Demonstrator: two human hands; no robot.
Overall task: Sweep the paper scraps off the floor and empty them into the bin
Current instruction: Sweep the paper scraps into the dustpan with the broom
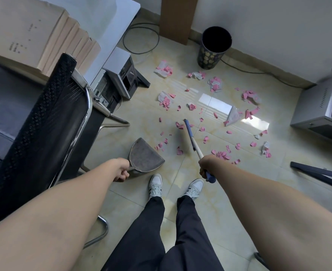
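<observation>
Pink and white paper scraps [216, 118] lie scattered over the pale tiled floor [210, 202], from just ahead of the person's white shoes [155, 184] out toward the black bin [213, 48], which stands upright near the wall with its mouth open. The right hand [207, 168] is curled round the broom [192, 140] near the blue top end of its handle, the shaft slanting forward down among the scraps. The left hand [122, 170] grips the handle of a dark dustpan [144, 157], held just beside the nearest scraps. A black mesh chair [44, 124] stands to the left, with computer towers [120, 75] under a desk.
</observation>
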